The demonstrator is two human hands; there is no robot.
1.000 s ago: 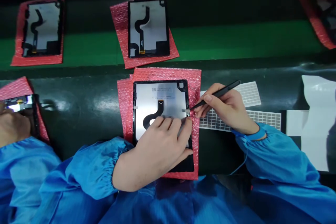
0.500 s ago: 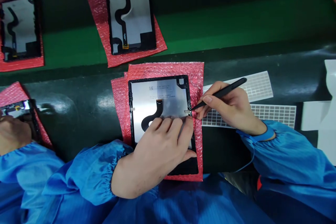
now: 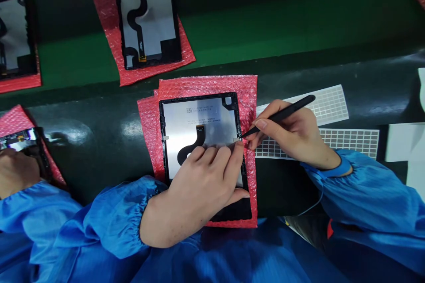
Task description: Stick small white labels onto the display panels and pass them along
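A tablet screen panel point(image 3: 219, 119) with a silver back and black frame lies on pink bubble wrap point(image 3: 249, 93). My left hand point(image 3: 199, 190) rests over its lower part, fingers bent and apart, the index fingertip at a small pale tab point(image 3: 236, 139) on the right edge. Black tweezers point(image 3: 288, 109) are pinched in my right hand point(image 3: 288, 132), their tip at the panel's right edge beside that tab. A second pale tab point(image 3: 165, 138) sits on the left edge. A black flex cable point(image 3: 199, 135) curves under my left hand.
Two sticker sheets point(image 3: 352, 141) point(image 3: 332, 101) lie beneath and behind my right hand. Further back, two similar panels point(image 3: 152, 13) point(image 3: 15, 35) rest on pink wrap. At the left, a co-worker's hand point(image 3: 18, 172) is over another panel. White sheets point(image 3: 403, 141) are at the right.
The index fingertip of my left hand has moved up slightly onto the right tab. The tweezers stay at the panel's edge. The view has shifted, so the back panels appear further left.
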